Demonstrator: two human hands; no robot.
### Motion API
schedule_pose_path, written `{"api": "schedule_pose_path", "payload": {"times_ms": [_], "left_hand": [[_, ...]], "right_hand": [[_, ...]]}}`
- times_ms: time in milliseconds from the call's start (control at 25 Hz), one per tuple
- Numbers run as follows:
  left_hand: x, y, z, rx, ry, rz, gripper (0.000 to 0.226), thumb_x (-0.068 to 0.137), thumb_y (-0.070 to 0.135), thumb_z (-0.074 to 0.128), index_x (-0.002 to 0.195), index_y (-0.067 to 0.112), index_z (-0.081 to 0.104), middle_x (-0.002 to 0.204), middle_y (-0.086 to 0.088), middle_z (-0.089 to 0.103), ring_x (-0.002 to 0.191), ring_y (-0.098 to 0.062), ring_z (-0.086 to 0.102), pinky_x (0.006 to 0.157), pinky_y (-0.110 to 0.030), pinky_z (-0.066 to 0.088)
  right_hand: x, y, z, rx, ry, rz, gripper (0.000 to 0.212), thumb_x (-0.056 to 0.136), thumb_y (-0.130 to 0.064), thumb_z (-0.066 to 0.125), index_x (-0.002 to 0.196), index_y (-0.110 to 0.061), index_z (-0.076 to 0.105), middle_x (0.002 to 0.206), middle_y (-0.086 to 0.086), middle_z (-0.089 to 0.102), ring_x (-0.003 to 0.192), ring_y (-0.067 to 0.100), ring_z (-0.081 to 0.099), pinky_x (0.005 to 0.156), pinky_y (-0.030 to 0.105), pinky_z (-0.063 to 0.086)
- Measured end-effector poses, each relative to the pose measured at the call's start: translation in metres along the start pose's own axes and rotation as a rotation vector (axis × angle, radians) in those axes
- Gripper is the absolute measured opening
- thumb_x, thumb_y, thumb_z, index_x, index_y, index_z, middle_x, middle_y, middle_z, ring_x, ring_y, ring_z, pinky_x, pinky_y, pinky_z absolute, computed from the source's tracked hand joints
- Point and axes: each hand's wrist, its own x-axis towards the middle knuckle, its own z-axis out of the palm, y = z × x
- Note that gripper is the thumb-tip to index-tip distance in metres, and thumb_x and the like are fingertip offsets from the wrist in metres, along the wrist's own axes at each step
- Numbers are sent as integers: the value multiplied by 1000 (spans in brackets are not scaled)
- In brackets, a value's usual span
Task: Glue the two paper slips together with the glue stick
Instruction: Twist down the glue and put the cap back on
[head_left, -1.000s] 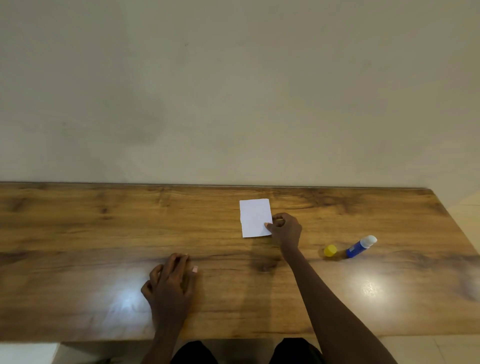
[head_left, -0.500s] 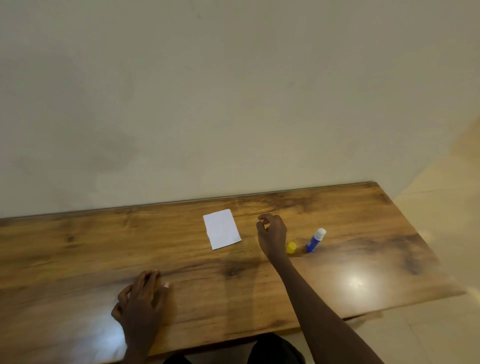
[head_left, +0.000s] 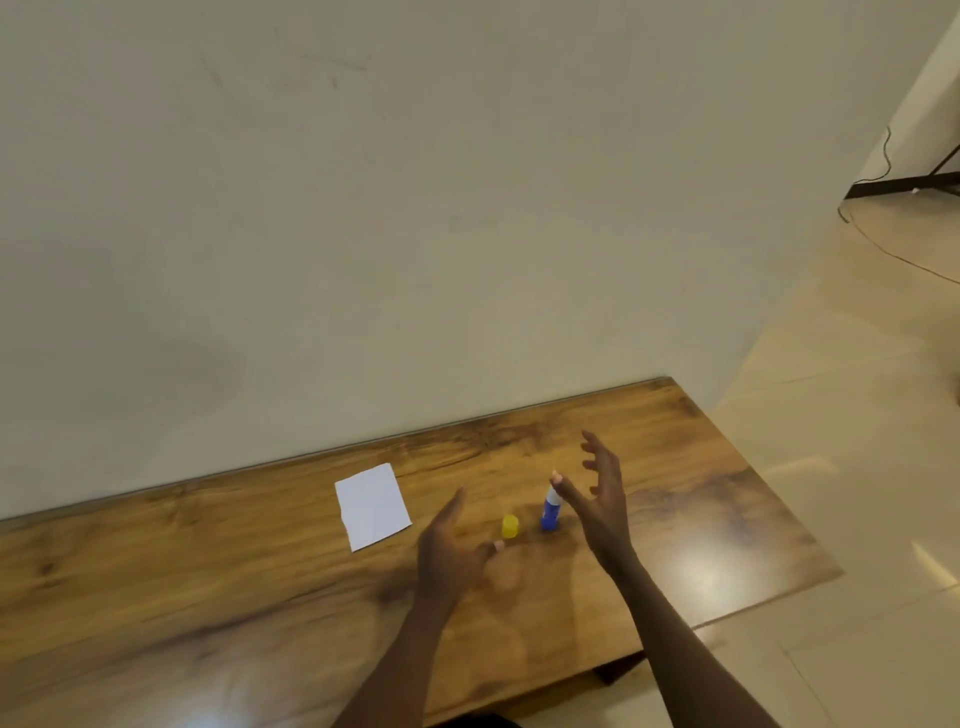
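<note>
A white paper slip (head_left: 372, 506) lies flat on the wooden table (head_left: 208, 582); I cannot tell whether a second slip is under it. To its right lies the blue glue stick (head_left: 550, 510), uncapped, white tip pointing away from me. Its yellow cap (head_left: 510, 526) sits just left of it. My right hand (head_left: 597, 499) hovers open just right of the glue stick, thumb near its tip. Over the table, my left hand (head_left: 451, 551) is open, fingers spread, just left of the cap. Neither hand holds anything.
A plain wall runs along the table's far edge. The table's right edge (head_left: 753, 467) drops to a tiled floor (head_left: 831, 415). A black cable (head_left: 883, 244) and dark furniture legs show at the far right.
My right hand let go of the paper and moved right to the glue stick. My left hand lifted off the table and came beside the cap. The view swung right.
</note>
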Motion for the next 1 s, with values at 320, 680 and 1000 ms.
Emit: {"api": "schedule_pose_path", "payload": {"times_ms": [320,680,1000], "left_hand": [[17,-4,48,103,-42,6,51,84,9,59,132,16,42,132,-3,57,118,-17,55,100,-26,42],[18,20,-28,67,105,114,36,83,13,61,118,5,57,120,-14,63,109,-29,60,92,-28,44],[5,109,-172,-209,356,320,10,76,-3,62,82,3,68,81,-12,69,79,-31,65,76,-38,54]], "right_hand": [[-7,62,19,-143,-49,91,31,72,-13,73,101,-14,62,92,5,67,84,19,62,77,34,53],[-5,-12,45,-85,-82,-46,13,81,-13,64,88,-3,61,79,10,62,73,19,54,64,25,42],[-6,-151,87,91,-181,-278,21,82,-25,62,77,-5,57,59,-3,51,47,4,46,49,13,38]]}}
